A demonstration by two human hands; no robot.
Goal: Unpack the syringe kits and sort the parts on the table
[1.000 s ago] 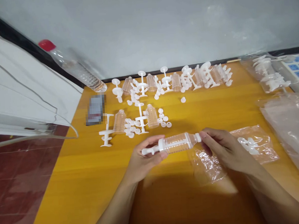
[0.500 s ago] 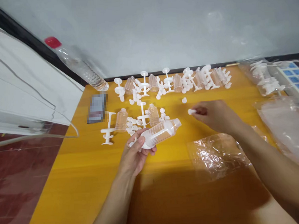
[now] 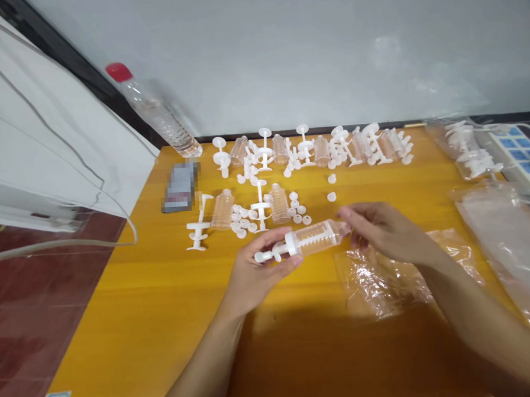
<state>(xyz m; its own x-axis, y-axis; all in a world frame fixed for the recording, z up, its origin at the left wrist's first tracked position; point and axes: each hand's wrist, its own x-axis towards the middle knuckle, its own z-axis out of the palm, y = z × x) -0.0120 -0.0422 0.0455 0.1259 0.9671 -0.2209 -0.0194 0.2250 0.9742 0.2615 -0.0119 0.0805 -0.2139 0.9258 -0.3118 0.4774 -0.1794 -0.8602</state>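
Note:
My left hand (image 3: 264, 269) is wrapped round the rear end of a large clear plastic syringe (image 3: 317, 237) with a ribbed barrel. Its white plunger handle (image 3: 268, 255) sticks out on the left, between thumb and fingers. The syringe lies almost level above the table, nozzle to the right. My right hand (image 3: 377, 231) has its fingertips closed at the nozzle; whether a small part is between them is hidden. Two small white caps (image 3: 331, 197) lie just beyond my right hand.
Behind my hands, several clear barrels (image 3: 279, 203), white plungers (image 3: 260, 206) and heaps of small white caps (image 3: 243, 217) lie in two rows. A crumpled clear bag (image 3: 376, 281) is under my right forearm. A phone (image 3: 179, 186), bottle (image 3: 163, 124) and power strip (image 3: 518, 149) stand around.
My right hand has let go of a small white cap on the table and come to the syringe's nozzle. My left hand has turned the syringe more level, showing its plunger handle.

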